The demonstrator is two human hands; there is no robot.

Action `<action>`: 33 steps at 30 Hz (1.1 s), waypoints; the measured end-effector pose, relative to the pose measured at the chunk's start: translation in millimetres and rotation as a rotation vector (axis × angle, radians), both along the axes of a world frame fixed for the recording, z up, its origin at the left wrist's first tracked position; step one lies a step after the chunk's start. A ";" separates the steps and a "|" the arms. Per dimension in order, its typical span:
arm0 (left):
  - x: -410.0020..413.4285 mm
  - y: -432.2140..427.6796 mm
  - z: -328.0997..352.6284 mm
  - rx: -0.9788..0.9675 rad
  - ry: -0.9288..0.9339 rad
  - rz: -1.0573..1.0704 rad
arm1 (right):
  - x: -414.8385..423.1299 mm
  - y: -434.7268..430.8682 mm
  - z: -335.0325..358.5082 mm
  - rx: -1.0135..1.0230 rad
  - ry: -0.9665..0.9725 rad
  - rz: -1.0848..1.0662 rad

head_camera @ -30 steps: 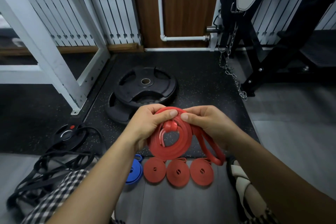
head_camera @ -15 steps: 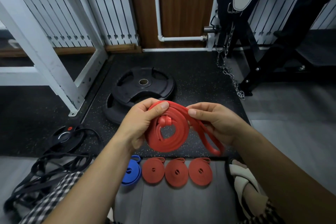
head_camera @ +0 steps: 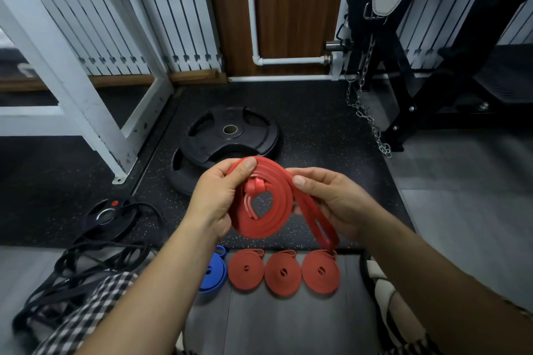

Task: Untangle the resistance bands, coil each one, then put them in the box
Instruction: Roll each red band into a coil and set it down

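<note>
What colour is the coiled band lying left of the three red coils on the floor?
Blue, seen in the head view, partly hidden behind the left forearm.

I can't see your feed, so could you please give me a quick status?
Left hand grips red band coil; right hand pinches its loose tail. Three red coils done on floor. No box visible.

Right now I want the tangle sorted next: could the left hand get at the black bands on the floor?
Probably not yet: the left hand grips the half-coiled red band, though nothing blocks the black bands lying beside that forearm.
</note>
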State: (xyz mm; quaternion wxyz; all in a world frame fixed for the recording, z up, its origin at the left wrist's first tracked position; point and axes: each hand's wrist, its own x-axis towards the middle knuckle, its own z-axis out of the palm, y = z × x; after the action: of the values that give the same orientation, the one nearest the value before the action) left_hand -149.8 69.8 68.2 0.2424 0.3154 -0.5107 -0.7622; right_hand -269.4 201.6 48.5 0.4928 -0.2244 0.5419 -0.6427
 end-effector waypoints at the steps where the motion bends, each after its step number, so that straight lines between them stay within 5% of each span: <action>1: -0.3 -0.8 -0.6 0.024 0.010 0.033 | 4.5 -1.4 -1.7 -0.022 -0.004 -0.024; 17: -7.9 16.2 -13.3 0.284 0.088 0.264 | 16.7 -4.0 -0.2 0.075 0.364 -0.123; 20: -5.3 13.7 -10.7 0.261 0.006 0.156 | 10.5 -1.5 2.3 0.103 0.352 -0.156; 28: 7.3 -2.2 5.6 -0.229 -0.293 -0.315 | 9.6 2.4 8.2 0.146 0.363 0.048; 33: 5.9 3.7 1.7 -0.164 -0.268 -0.324 | 10.0 3.8 13.0 0.099 0.289 0.088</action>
State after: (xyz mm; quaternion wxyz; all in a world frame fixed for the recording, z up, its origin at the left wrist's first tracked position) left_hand -143.9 73.4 69.9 0.0715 0.3067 -0.6426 -0.6985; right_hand -259.4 205.4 61.6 0.4479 -0.3133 0.6280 -0.5540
